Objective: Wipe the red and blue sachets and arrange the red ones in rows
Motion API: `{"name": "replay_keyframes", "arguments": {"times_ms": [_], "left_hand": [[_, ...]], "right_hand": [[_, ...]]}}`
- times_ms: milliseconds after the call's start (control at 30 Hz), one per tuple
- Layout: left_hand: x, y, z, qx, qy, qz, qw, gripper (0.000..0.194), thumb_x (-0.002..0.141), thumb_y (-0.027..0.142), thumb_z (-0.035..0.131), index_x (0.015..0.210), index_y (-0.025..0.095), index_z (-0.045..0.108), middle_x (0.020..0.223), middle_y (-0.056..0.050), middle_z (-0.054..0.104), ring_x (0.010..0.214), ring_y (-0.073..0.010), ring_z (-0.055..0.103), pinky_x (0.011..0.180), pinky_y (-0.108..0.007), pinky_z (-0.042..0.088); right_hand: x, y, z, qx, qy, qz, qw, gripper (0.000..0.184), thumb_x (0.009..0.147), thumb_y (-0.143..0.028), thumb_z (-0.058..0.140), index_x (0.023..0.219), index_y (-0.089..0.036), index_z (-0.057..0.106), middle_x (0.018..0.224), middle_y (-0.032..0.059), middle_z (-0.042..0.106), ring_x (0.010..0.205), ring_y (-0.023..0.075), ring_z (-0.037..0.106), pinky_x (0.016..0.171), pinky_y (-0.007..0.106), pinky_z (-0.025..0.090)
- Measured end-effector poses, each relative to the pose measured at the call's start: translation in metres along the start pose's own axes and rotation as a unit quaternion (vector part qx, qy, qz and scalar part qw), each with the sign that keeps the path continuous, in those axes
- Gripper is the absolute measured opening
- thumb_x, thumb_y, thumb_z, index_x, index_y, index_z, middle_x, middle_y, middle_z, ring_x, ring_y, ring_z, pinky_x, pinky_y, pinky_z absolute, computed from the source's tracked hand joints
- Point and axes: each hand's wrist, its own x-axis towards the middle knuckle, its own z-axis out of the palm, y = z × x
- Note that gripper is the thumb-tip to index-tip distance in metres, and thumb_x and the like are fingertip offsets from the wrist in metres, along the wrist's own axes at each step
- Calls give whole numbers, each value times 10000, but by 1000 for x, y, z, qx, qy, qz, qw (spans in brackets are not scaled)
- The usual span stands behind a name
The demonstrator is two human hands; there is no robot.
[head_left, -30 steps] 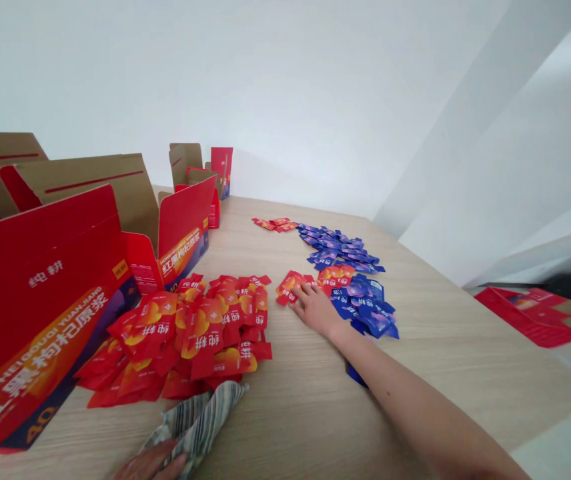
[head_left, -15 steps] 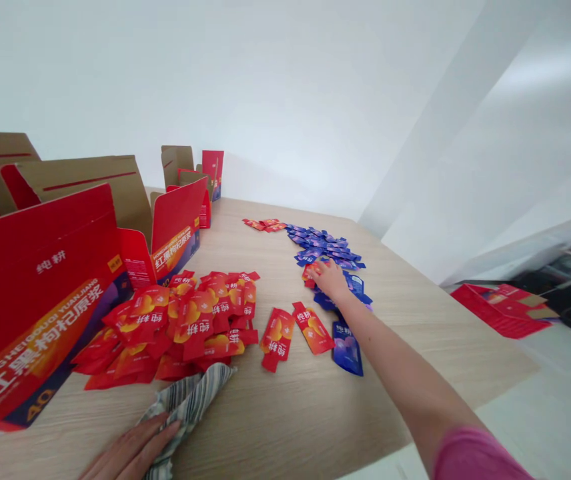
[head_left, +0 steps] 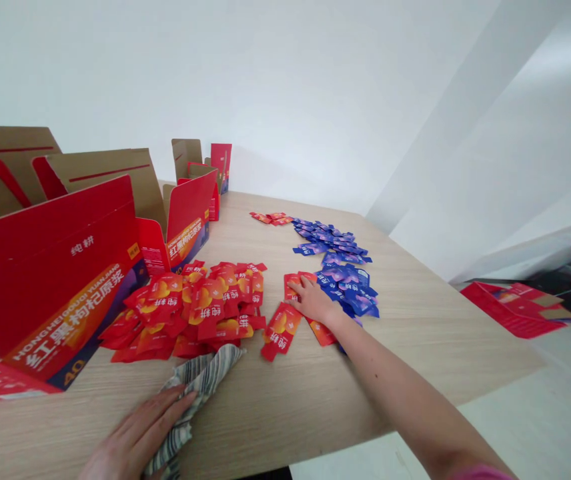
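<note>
My left hand [head_left: 138,430] is closed around a folded striped cloth [head_left: 200,373] at the table's near edge; its thumb is hidden. My right hand [head_left: 311,299] reaches over the middle, with its fingers curled down on a red sachet [head_left: 291,279]. Partly under that hand and wrist lies another red sachet [head_left: 321,332]. A further red sachet [head_left: 282,328] rests flat just to the left. Beyond the cloth is a heap of red sachets [head_left: 205,303]. To the right of my fingers spreads a pile of blue sachets [head_left: 350,290].
Open red cartons [head_left: 90,287] with brown insides line the left side, and more cartons [head_left: 195,163] stand farther back. More blue sachets [head_left: 328,237] and a few red sachets [head_left: 271,218] lie toward the wall. A red box [head_left: 515,307] sits beyond the table's right edge.
My right hand has drawn a red sachet from the blue pile leftward and closer, toward the loose red ones. My left hand stays on the cloth. The view has shifted slightly.
</note>
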Motion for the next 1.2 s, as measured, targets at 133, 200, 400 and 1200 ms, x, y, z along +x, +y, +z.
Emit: {"name": "replay_keyframes", "arguments": {"times_ms": [133, 200, 400, 1200], "left_hand": [[11, 9, -9, 4, 13, -5, 1000, 731, 762, 154, 526, 1477, 303, 477, 1375, -22, 653, 1164, -216, 685, 1005, -318, 550], [15, 13, -12, -4, 19, -5, 1000, 727, 756, 132, 515, 1464, 294, 491, 1365, -18, 658, 1171, -209, 679, 1019, -310, 541], [19, 16, -13, -28, 16, -24, 999, 700, 775, 113, 518, 1454, 283, 503, 1361, -35, 656, 1196, -215, 658, 1046, -326, 531], [75, 129, -23, -210, -255, 140, 933, 594, 680, 61, 533, 1246, 196, 655, 1255, -84, 713, 1174, -262, 651, 1082, -434, 483]], "right_hand": [[-42, -2, -2, 18, -2, -31, 999, 576, 904, -438, 659, 1432, -229, 563, 1537, 180, 464, 1422, 347, 424, 1155, 487, 346], [-57, -3, -5, 36, 22, -39, 998, 579, 901, -420, 671, 1420, -186, 571, 1521, 202, 476, 1408, 340, 445, 1155, 483, 358], [-108, -41, 11, 124, 116, -137, 976, 450, 935, -382, 641, 1340, -186, 631, 1432, 156, 582, 1349, 283, 525, 1139, 475, 416], [-215, -95, 56, 186, 101, -193, 958, 750, 761, -230, 689, 1465, -96, 467, 1513, 223, 477, 1457, 359, 378, 1193, 541, 352]]}}
